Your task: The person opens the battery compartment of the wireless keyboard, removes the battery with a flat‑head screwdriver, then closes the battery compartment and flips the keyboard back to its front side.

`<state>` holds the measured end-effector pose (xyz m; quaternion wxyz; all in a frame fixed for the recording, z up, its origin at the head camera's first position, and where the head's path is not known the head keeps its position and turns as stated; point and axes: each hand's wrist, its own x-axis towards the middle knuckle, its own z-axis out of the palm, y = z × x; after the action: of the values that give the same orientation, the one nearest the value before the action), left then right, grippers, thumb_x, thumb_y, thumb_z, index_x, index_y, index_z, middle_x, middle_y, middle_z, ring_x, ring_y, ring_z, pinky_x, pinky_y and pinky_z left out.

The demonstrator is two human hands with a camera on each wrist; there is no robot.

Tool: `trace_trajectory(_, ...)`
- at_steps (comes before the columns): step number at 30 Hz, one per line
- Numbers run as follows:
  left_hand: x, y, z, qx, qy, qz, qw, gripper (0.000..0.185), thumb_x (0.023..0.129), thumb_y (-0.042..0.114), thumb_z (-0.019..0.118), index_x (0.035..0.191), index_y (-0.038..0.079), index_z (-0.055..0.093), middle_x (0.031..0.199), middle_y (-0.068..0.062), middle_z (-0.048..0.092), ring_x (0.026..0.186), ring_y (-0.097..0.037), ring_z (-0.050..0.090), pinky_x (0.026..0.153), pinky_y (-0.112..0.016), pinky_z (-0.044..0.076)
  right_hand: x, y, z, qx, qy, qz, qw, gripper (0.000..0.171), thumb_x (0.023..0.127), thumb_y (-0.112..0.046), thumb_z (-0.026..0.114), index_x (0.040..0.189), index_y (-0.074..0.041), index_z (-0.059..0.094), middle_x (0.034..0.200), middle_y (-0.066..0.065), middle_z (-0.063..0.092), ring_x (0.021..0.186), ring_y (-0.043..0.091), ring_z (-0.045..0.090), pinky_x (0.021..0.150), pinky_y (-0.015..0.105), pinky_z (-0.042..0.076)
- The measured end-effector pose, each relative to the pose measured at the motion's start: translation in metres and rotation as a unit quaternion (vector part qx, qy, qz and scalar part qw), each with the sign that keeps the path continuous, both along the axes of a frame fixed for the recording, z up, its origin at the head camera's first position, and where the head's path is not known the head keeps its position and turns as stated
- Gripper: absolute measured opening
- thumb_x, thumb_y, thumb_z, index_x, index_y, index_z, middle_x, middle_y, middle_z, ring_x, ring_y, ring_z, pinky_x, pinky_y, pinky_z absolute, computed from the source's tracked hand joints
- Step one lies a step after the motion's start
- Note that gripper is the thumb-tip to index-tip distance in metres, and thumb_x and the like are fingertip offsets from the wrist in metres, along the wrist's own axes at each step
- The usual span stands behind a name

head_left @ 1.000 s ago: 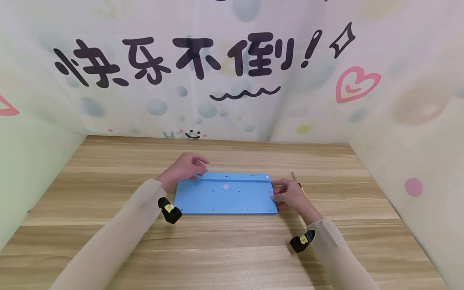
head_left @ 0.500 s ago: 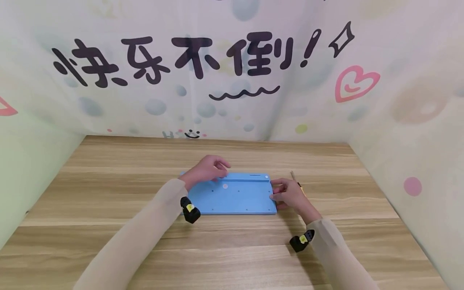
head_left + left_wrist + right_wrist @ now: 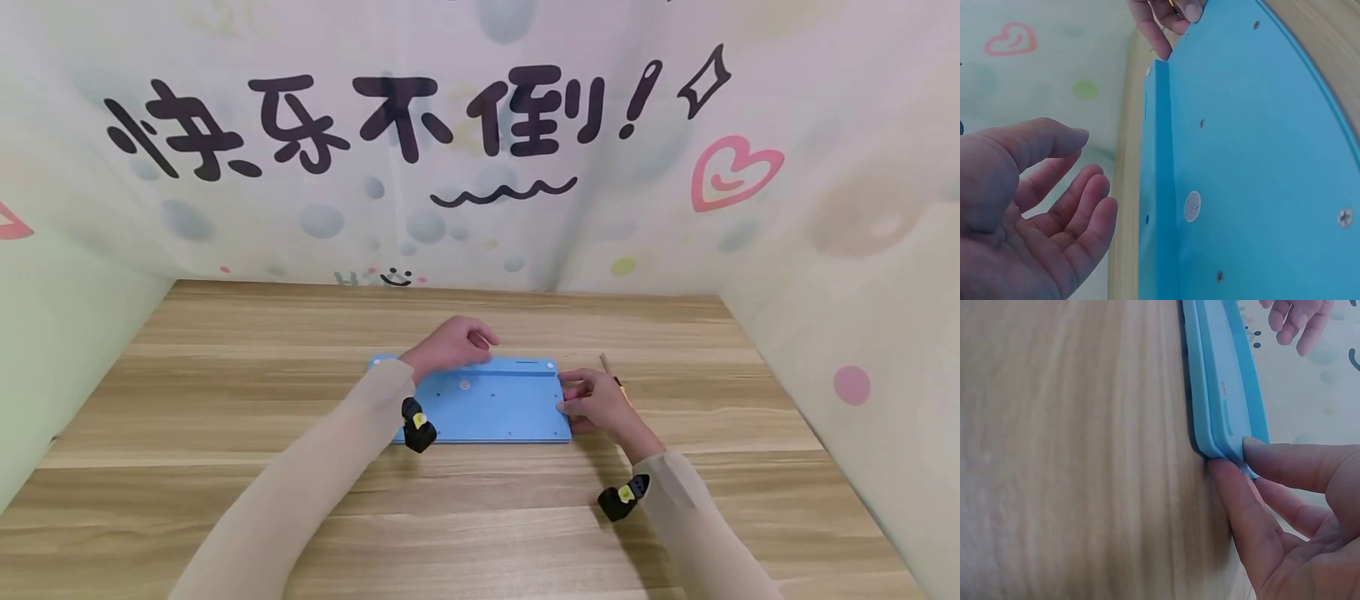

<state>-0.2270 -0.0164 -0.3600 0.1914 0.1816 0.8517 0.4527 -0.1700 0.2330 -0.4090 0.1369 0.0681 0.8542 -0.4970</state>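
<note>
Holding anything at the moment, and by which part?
The right hand grips the blue panel by its right short edge; the left hand holds nothing.

Blue panel [image 3: 525, 408] – white sticker [image 3: 1192, 206], brown wood-grained table [image 3: 480, 533], cream sleeves [image 3: 322, 475]

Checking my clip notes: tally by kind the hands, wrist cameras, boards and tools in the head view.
Hands: 2 (left hand, right hand)
Wrist cameras: 2
Blue board: 1
Tool, partly hidden: 1
Total: 6
</note>
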Motion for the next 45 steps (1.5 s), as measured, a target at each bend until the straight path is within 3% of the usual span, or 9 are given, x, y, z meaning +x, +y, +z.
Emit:
trace_trajectory(12,-0.003,0.015,-0.016,-0.016,0.019,0.005,0.9997,0.027,0.086,0.006,0.064,0.113,0.002,0.063,0.116,-0.01,0.057,0.111,-0.025,0.048,0.094,-0.036,0.041,-0.001,0.001,0.0,-0.013,-0.003,-0.001,1.0,0.051,0.081,0.004,0.067,0.129,-0.001,0.051,0.096,0.016,0.054,0.075,0.021,0.057,0.061,0.037,0.055)
trace_trajectory(19,-0.002,0.029,-0.021,-0.024,0.031,0.008,0.9992,0.023,0.086,0.007,0.065,0.109,0.004,0.064,0.112,-0.008,0.057,0.106,-0.022,0.049,0.091,-0.033,0.043,0.0,0.002,-0.001,-0.012,-0.002,0.0,1.0,0.051,0.081,0.004,0.067,0.129,-0.001,0.05,0.096,0.016,0.054,0.078,0.022,0.057,0.061,0.037,0.055)
trace_trajectory(31,-0.001,0.048,-0.026,-0.077,0.064,-0.001,0.995,0.02,0.084,0.01,0.066,0.104,0.008,0.066,0.106,-0.005,0.06,0.098,-0.019,0.052,0.088,-0.034,0.044,0.001,0.001,0.001,-0.015,-0.006,0.002,1.0,0.051,0.081,0.002,0.067,0.129,0.0,0.049,0.096,0.017,0.054,0.075,0.022,0.057,0.061,0.038,0.055)
trace_trajectory(38,-0.002,0.052,-0.03,-0.075,0.051,0.009,0.9959,0.017,0.085,0.012,0.067,0.102,0.009,0.065,0.104,-0.005,0.06,0.095,-0.019,0.053,0.086,-0.034,0.044,0.001,0.0,-0.001,-0.018,-0.006,0.001,1.0,0.051,0.082,0.001,0.067,0.129,0.0,0.05,0.096,0.017,0.054,0.073,0.022,0.058,0.061,0.038,0.055)
trace_trajectory(45,-0.005,0.059,-0.036,-0.095,0.093,0.015,0.991,0.014,0.082,0.018,0.071,0.094,0.011,0.067,0.096,-0.002,0.06,0.088,-0.017,0.053,0.077,-0.031,0.044,0.0,0.001,-0.002,-0.02,-0.004,0.001,1.0,0.05,0.082,0.001,0.067,0.129,0.0,0.05,0.096,0.017,0.054,0.074,0.021,0.057,0.061,0.038,0.055)
